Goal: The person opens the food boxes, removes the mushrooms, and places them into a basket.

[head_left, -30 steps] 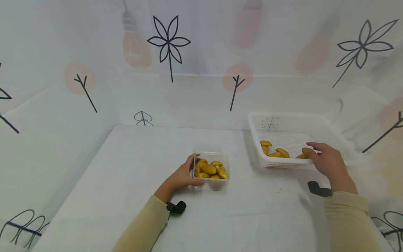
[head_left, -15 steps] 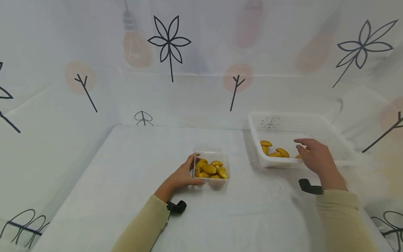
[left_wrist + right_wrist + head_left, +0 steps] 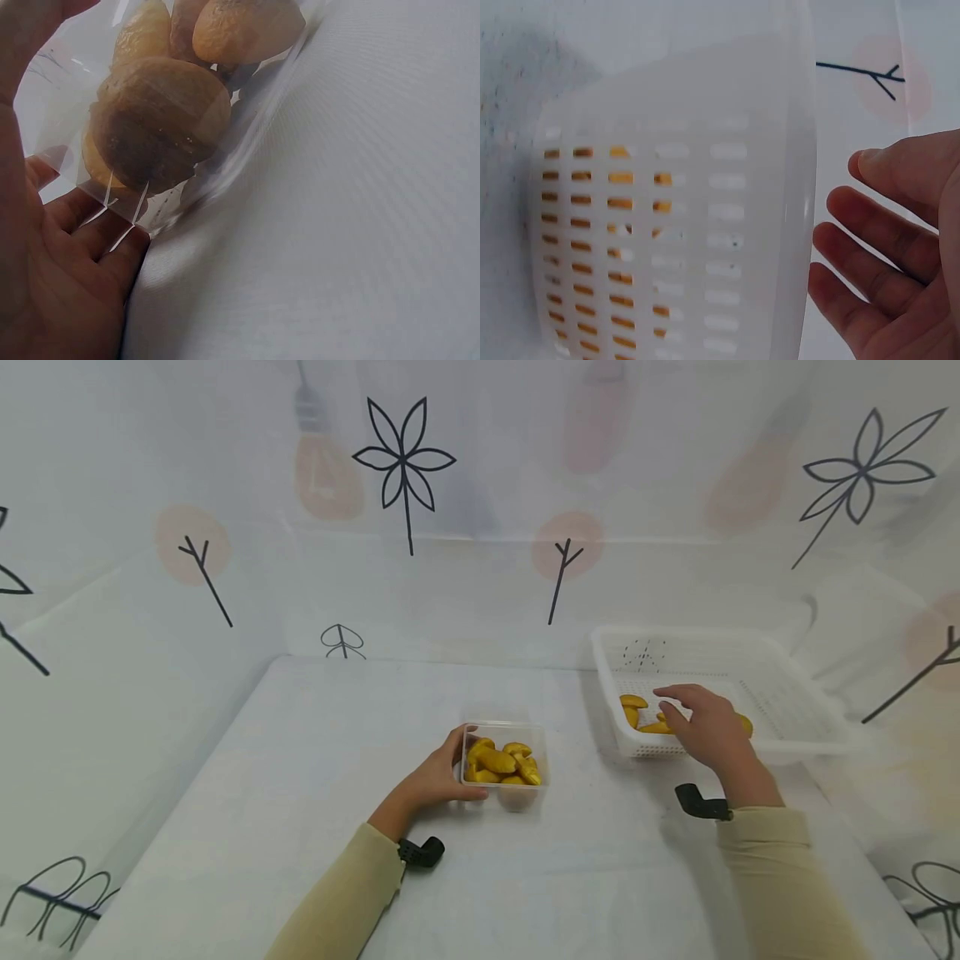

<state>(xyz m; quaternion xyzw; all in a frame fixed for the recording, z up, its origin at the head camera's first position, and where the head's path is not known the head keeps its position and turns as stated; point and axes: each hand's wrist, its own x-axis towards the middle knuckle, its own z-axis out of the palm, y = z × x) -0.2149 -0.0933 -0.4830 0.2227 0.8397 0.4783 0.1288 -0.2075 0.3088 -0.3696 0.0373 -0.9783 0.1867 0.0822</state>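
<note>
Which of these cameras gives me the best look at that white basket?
The head view: it takes in nearly the whole white basket and yellow mushrooms inside, though the right hand hides part. The right wrist view shows just a slotted wall up close; the left wrist view doesn't show it.

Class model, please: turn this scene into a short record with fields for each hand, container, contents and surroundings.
Left hand: grips the clear box
Right hand: over the basket's near side, holding nothing
Clear box: on the table, left of the basket
Box contents: several yellow mushrooms
White basket: perforated, on the right
Basket contents: more yellow mushrooms, partly hidden; count unclear
Table: white
Backdrop: pale, printed with plant drawings
</note>
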